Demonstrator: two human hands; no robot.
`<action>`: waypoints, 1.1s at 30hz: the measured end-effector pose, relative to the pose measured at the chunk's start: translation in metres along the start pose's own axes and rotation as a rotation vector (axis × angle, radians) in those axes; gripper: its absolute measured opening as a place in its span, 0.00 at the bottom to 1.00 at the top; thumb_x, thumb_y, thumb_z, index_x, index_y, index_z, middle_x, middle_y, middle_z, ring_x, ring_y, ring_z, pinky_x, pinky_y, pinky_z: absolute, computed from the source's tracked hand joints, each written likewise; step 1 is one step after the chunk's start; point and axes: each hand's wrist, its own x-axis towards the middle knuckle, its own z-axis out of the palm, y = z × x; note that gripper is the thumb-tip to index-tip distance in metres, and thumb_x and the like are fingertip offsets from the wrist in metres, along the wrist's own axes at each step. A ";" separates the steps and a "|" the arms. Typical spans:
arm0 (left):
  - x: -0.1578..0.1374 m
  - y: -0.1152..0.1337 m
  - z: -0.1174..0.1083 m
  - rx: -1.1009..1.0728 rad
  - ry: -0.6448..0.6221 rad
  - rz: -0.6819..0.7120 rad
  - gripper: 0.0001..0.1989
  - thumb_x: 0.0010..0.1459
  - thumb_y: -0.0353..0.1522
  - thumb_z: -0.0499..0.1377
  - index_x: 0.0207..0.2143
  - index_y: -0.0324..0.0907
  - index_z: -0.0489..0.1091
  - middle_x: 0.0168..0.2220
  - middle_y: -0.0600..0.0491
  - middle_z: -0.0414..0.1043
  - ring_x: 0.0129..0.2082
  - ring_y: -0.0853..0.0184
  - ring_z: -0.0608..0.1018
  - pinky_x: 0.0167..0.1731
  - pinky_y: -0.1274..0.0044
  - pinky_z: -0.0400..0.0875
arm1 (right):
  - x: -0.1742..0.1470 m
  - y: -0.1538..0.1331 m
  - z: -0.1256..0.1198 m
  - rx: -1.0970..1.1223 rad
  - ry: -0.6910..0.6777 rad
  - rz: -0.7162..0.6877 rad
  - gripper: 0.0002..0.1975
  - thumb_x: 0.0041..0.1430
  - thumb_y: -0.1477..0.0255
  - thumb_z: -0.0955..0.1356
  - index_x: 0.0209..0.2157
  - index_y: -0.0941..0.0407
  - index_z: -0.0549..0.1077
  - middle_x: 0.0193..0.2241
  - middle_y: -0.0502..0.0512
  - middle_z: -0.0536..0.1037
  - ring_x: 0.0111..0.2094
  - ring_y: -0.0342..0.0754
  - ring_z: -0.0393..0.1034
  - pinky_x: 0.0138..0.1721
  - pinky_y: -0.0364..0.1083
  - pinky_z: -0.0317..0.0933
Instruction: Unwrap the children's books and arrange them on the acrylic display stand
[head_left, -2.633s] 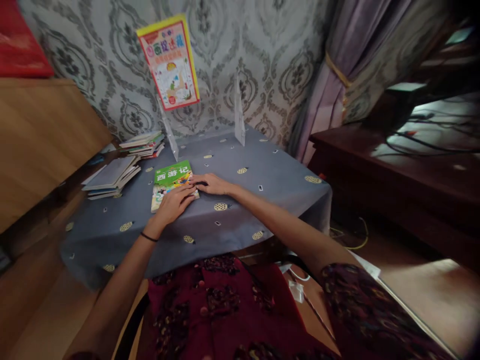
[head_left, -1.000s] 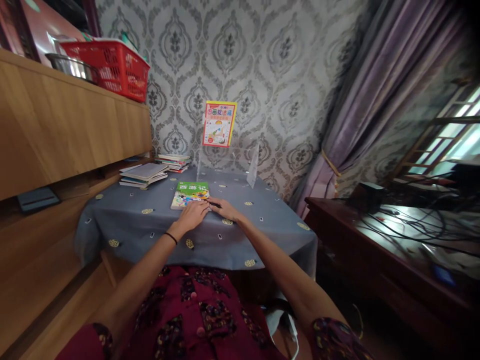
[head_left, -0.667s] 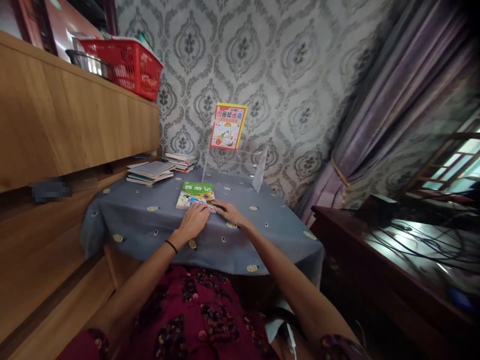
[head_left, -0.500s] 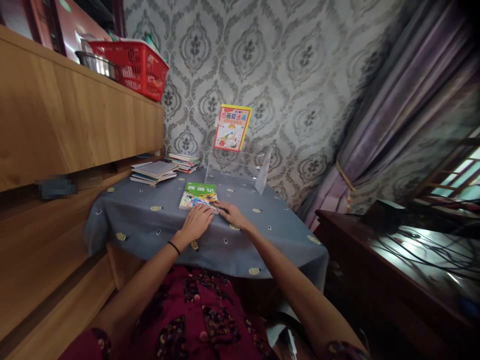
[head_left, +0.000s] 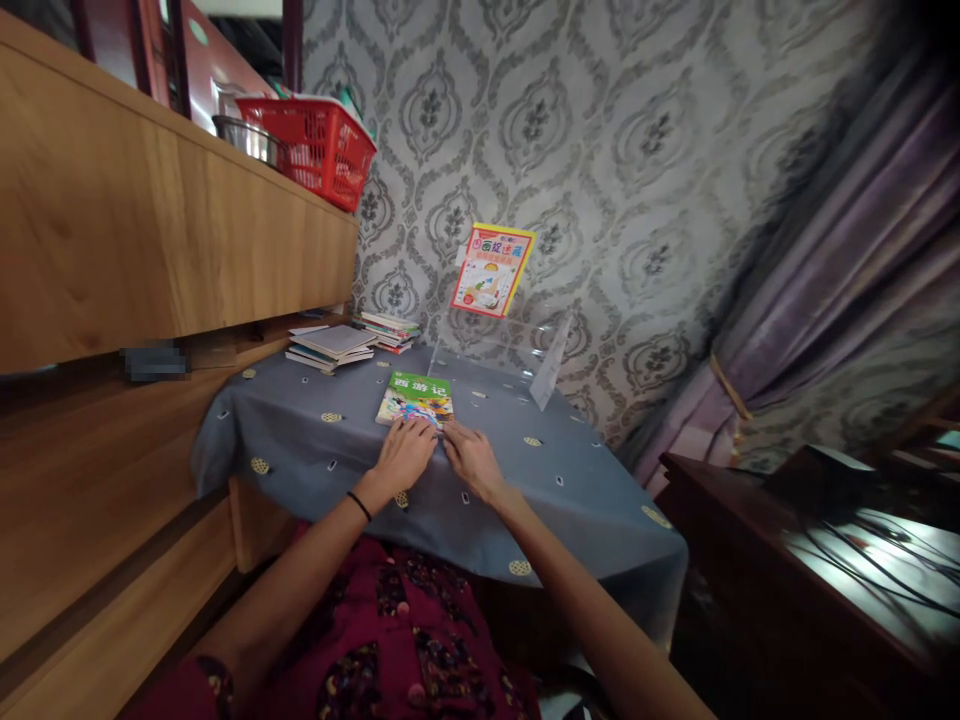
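A picture book with a green top band and a colourful lower cover lies flat on the cloth-covered table. My left hand, a dark band around its wrist, rests with its fingers stretched over the book's near edge. At the near right corner, the fingers of my right hand point forward and lie low beside the book. Neither hand lifts it. Behind the book stands a clear acrylic stand, with a red-and-yellow booklet upright at its top.
Stacked books and a second pile sit at the table's back left. A wooden cabinet on the left carries a red basket and a metal bowl. Cables lie on the dark desk at right.
My right hand has slid from the book's right side toward its near right corner. The left hand stays at the near edge. The whole view has shifted and tilted slightly.
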 end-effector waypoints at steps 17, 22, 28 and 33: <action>-0.020 -0.009 -0.018 -0.038 0.036 -0.212 0.14 0.69 0.28 0.49 0.52 0.42 0.71 0.55 0.46 0.75 0.57 0.58 0.72 0.62 0.56 0.59 | 0.018 -0.029 0.016 0.013 0.067 -0.176 0.20 0.67 0.75 0.61 0.57 0.56 0.72 0.56 0.63 0.76 0.58 0.55 0.68 0.60 0.57 0.62; -0.030 -0.015 -0.029 -0.023 0.027 -0.316 0.18 0.69 0.25 0.47 0.57 0.40 0.67 0.59 0.44 0.71 0.60 0.58 0.70 0.62 0.53 0.59 | 0.035 -0.039 0.031 0.074 0.065 -0.233 0.20 0.66 0.74 0.61 0.56 0.57 0.73 0.56 0.63 0.76 0.58 0.54 0.69 0.61 0.56 0.62; -0.029 -0.019 -0.032 0.009 -0.001 -0.352 0.15 0.69 0.28 0.50 0.55 0.41 0.67 0.57 0.46 0.72 0.58 0.61 0.72 0.61 0.60 0.63 | 0.052 -0.036 0.041 0.177 0.075 -0.295 0.20 0.65 0.74 0.59 0.54 0.59 0.75 0.53 0.67 0.78 0.54 0.60 0.73 0.58 0.64 0.64; -0.031 -0.025 -0.037 -0.009 0.001 -0.357 0.15 0.70 0.29 0.48 0.56 0.39 0.66 0.58 0.43 0.71 0.59 0.61 0.70 0.61 0.62 0.63 | 0.059 -0.031 0.045 0.220 0.066 -0.328 0.20 0.65 0.72 0.60 0.53 0.57 0.75 0.54 0.66 0.77 0.56 0.60 0.72 0.58 0.64 0.63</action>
